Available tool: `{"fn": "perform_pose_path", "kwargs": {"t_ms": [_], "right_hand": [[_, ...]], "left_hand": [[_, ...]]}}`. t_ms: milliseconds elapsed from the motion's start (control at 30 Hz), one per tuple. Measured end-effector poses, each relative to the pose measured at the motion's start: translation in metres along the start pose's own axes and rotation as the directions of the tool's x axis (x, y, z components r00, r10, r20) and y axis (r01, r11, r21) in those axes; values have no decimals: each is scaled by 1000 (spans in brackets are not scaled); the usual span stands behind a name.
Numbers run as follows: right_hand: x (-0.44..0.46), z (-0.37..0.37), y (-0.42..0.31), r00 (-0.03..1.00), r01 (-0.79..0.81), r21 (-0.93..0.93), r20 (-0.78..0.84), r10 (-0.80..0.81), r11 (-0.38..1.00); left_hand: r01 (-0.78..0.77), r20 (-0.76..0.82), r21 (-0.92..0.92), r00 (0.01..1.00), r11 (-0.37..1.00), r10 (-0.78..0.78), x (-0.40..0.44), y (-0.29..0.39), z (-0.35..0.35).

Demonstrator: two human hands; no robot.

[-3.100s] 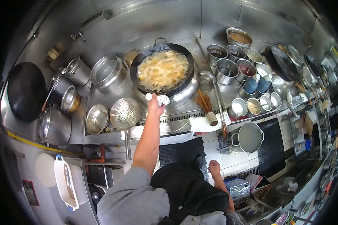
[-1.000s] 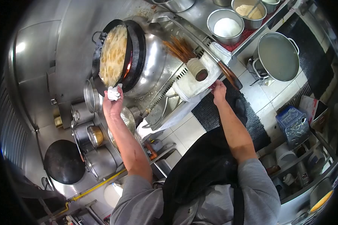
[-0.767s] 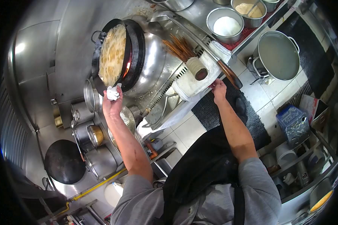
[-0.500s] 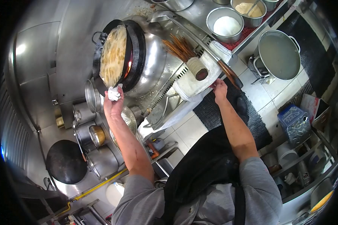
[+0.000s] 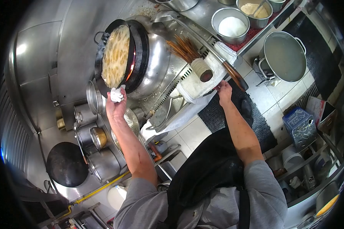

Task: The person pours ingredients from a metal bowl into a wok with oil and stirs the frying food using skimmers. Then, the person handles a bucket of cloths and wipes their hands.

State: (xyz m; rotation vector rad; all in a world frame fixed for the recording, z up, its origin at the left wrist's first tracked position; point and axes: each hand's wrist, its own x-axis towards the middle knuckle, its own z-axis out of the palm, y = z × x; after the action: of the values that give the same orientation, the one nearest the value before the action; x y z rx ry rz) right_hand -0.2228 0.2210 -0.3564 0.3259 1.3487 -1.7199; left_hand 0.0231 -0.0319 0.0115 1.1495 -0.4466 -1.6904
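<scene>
My left hand (image 5: 116, 108) is closed round a folded white cloth (image 5: 117, 95), pressed against the near rim of a black wok (image 5: 130, 61). Any handle under the cloth is hidden. Pale, foaming liquid with golden patches (image 5: 115, 57) fills the wok, which tilts on the black burner ring (image 5: 143, 57); orange flame shows between them. My right hand (image 5: 224, 92) is at the counter's front edge, below a white towel (image 5: 197, 86); its fingers curl in, and what they grip is hidden. Close by lie a bamboo wok brush (image 5: 200, 70) and a ladle's wooden handle (image 5: 235, 75).
Metal bowls of white powder (image 5: 232, 26) and tan powder (image 5: 253, 10) stand at the upper right. A large pot of cloudy liquid (image 5: 284, 57) is beside them, lower. Several pots (image 5: 104, 164) and another black wok (image 5: 67, 164) are at the left.
The foam in the wok has shifted, with more golden patches showing through. Both hands stay in nearly the same places; the view has moved very slightly.
</scene>
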Motion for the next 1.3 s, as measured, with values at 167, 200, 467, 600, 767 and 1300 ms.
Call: {"fn": "perform_pose_path", "kwargs": {"t_ms": [167,200,467,600,767,1300], "right_hand": [[2,0,3,1000,5,13,11,-5,1000],[1,0,3,1000,-4,46,14,3,999],[-10,-7,-9,1000,-21,49,19,20,999],[-34,-38,-32,987,-158,22,-21,159,987],[-66,-133,-35,977,-211,-147,-74,202,966],[-165,-180,-142,991,-117,-611,-15,136,783]], "left_hand": [[-2,6,-4,1000,1000,2,-1,-1,0],[-5,1,-1,1000,1000,5,-2,-2,1],[4,-4,-4,1000,1000,-4,9,-14,-14],[-60,42,69,997,996,57,-3,-34,-4],[-75,-19,94,997,993,77,12,-42,-9],[-168,-275,175,938,970,212,32,-80,-1]]}}
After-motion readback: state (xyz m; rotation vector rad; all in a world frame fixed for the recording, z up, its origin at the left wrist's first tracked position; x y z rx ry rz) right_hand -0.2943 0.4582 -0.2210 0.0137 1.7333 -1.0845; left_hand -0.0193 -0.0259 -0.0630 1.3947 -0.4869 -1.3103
